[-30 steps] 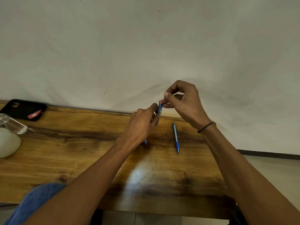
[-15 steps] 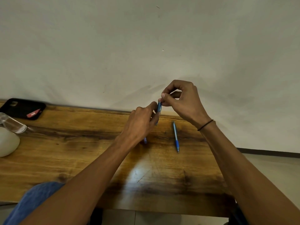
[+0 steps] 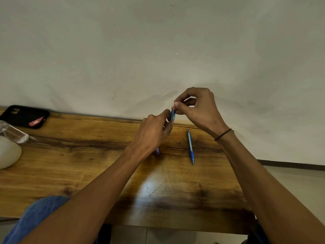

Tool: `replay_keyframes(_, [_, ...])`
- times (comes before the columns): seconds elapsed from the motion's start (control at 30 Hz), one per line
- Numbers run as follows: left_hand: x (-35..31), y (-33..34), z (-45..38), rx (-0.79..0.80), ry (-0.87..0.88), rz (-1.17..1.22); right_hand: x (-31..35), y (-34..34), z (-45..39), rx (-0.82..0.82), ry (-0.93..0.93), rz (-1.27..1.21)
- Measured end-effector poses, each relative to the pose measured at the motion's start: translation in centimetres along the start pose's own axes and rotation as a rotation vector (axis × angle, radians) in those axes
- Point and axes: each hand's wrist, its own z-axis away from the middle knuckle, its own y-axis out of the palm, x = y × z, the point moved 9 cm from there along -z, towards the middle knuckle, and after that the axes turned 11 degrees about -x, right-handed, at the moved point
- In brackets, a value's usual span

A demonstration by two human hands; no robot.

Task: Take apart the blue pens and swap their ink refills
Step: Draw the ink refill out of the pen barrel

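Head view gives us the fingers first: just right of the frame's centre, the thumb and forefinger of the right hand (image 3: 197, 110) are pinched together on the top end of a blue pen (image 3: 172, 115), and the fingers of the left hand (image 3: 151, 132) are curled and closed around the same pen lower down, so that most of its barrel is hidden behind them. We see the pen held above the table, roughly upright and leaning a little, with a short blue piece (image 3: 157, 151) showing below the left hand; we cannot tell whether that piece belongs to the held pen or lies on the wood. A thin dark band (image 3: 223, 134) circles the right wrist. To the right of the left hand and below the right hand, a second blue pen (image 3: 190, 147) lies flat on the wooden table (image 3: 70, 173), apart from both hands, its tip pointing toward the bottom of the frame. Both bare forearms run down to the lower corners, and blue cloth (image 3: 35, 213) shows at the lower left. At the left edge we find a black phone case (image 3: 24, 116) with a red tag, a clear glass item (image 3: 12, 132) and a white rounded object (image 3: 8, 153). A pale wall (image 3: 158, 50) fills the upper half.
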Motion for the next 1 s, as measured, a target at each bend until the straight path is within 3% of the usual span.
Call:
replay_keyframes(0.37, [0.1, -0.8, -0.2, -0.025, -0.028, 0.036, -1.7, -0.2, 0.0, -0.029, -0.005, -0.091])
replay_keyframes(0.63, [0.1, -0.8, -0.1, -0.013, -0.025, 0.018, -9.1, 5.6, 3.9, 0.494, -0.066, 0.511])
replay_keyframes(1.0, [0.4, -0.6, 0.1, -0.009, -0.02, 0.001, -9.9, 7.6, 5.5, 0.524, -0.136, 0.63])
